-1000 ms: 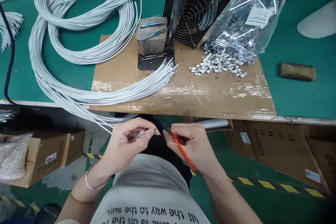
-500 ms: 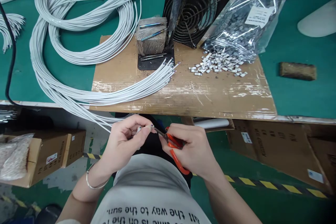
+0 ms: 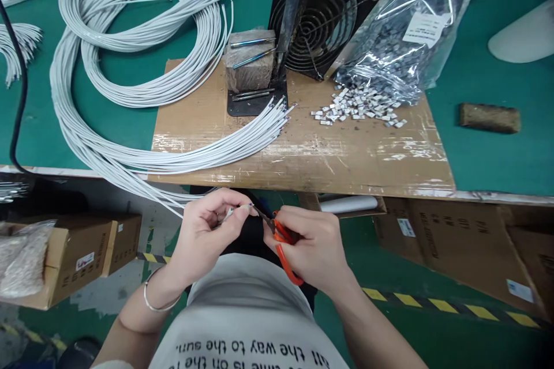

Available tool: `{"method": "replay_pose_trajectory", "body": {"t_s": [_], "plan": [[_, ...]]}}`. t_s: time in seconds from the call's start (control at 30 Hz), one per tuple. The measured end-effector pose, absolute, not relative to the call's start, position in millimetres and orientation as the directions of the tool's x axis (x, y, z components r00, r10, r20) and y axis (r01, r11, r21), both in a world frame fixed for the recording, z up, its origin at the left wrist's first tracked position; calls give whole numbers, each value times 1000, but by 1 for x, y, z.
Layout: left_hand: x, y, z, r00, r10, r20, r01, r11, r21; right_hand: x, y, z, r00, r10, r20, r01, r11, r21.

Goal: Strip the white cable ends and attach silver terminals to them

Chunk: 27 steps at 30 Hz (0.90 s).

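Note:
My left hand (image 3: pixel 210 230) is closed, pinching the end of a white cable (image 3: pixel 228 213) between thumb and forefinger. In my right hand (image 3: pixel 314 239) is a pair of scissors (image 3: pixel 288 262) with orange handles, the fingers wrapped round them. The dark blade tips meet the cable end right at my left fingertips; the exact contact is too small to make out. Both hands are over my lap, just below the table edge. White cables (image 3: pixel 173 193) run from the table down to my left hand, and another bundle (image 3: pixel 216 150) lies with its tips on the cardboard.
A cardboard sheet (image 3: pixel 346 155) covers the table's front. On it stand a soldering station part, a block (image 3: pixel 249 63) bearing metal tips, and a pile of small white connectors (image 3: pixel 359 105) beside a plastic bag (image 3: pixel 402 40). Behind is a black fan (image 3: pixel 320 17). Boxes (image 3: pixel 454 242) stand below.
My right hand has shifted slightly, and the scissors' lower orange handle has swung up and left, closer to the other. My left hand keeps its pinch in nearly the same place.

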State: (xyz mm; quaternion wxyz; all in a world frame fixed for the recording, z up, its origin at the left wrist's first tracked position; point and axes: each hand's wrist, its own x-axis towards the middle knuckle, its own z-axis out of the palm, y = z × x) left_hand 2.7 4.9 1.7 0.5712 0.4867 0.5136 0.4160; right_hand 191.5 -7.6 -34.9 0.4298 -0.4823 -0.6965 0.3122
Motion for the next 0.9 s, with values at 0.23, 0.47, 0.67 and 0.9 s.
{"method": "replay_pose_trajectory", "body": {"t_s": [0.23, 0.47, 0.67, 0.9], "plan": [[4, 2, 3, 118, 982, -145, 61, 138, 989, 183, -5, -40, 207, 949, 238, 175, 204, -963], [-6, -3, -2, 112, 951, -288, 7, 289, 957, 207, -5, -39, 388, 911, 142, 168, 82, -982], [-2, 1, 7, 137, 932, -335, -65, 346, 936, 197, -7, -41, 169, 974, 149, 265, 101, -959], [-5, 1, 6, 184, 894, -409, -204, 441, 874, 192, 0, -35, 66, 992, 108, 144, 97, -985]]}}
